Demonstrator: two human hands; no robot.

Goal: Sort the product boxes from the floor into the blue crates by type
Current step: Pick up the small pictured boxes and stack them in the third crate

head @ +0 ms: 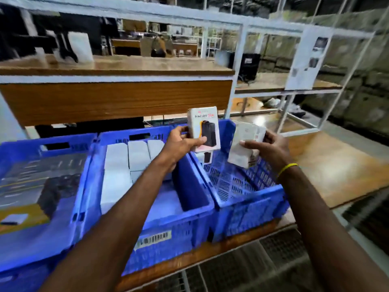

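Note:
Three blue crates stand in a row on a wooden shelf. My left hand [184, 144] grips a white product box [203, 128] printed with a black power bank, upright above the right crate [248, 199]. My right hand [266, 147] holds a second white box [245, 144], tilted, over the same crate. Another box of the same print [207, 157] lies at that crate's far left corner. The middle crate [160, 220] holds several plain white boxes [116, 165]. The left crate [42, 239] holds dark and grey boxes [56, 186].
An upper wooden shelf [115, 95] on a white metal frame hangs just above the crates. Bare wooden shelf surface [328, 163] lies right of the crates. A paper sheet [307, 60] hangs on the frame at upper right. Metal grating [252, 268] lies below.

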